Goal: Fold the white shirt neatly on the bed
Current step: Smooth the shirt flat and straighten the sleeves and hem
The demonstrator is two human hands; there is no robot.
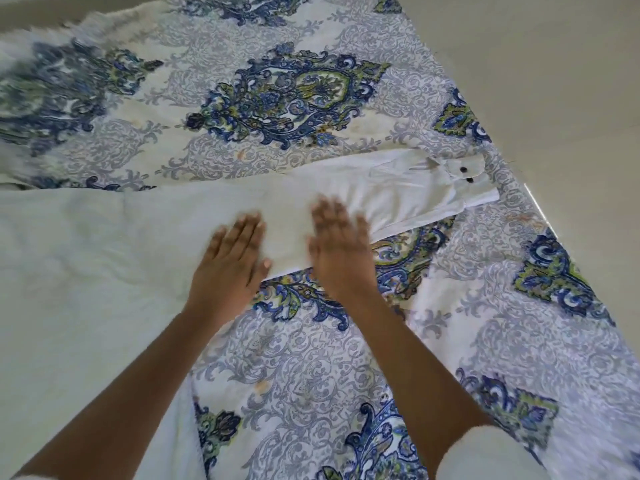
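**White shirt on patterned bed: both hands flat on the sleeve**

Item: white shirt (104, 254), spread on the bed. Its body covers the left part of the view. One long sleeve (398, 192) runs out to the right, ending in a cuff (460, 174) with two dark buttons (462, 170). The cuff lies near the bed's right edge.

Left hand (232, 261): palm down where the sleeve joins the shirt body. The forearm reaches in from the lower left. Its fingers (247, 230) are straight and held close together, and the thumb sticks out to the right over the sleeve's lower edge. It holds nothing.

Right hand (341, 252): palm down on the sleeve, just beside the left hand, on the cuff side. The forearm comes in from the lower right. Its fingers (332, 216) are straight and slightly spread, with outlines blurred. It grips nothing.

Edges: the sleeve's lower edge runs diagonally beneath both hands. The heel of the right hand lies over it, above the bed sheet (294, 358).

Open room: bare blue, green and grey patterned sheet lies above the sleeve and below it, between the forearms. The bed's right edge runs diagonally from top centre towards the right, with pale floor (554, 81) beyond. The far left of the sheet is blurred.
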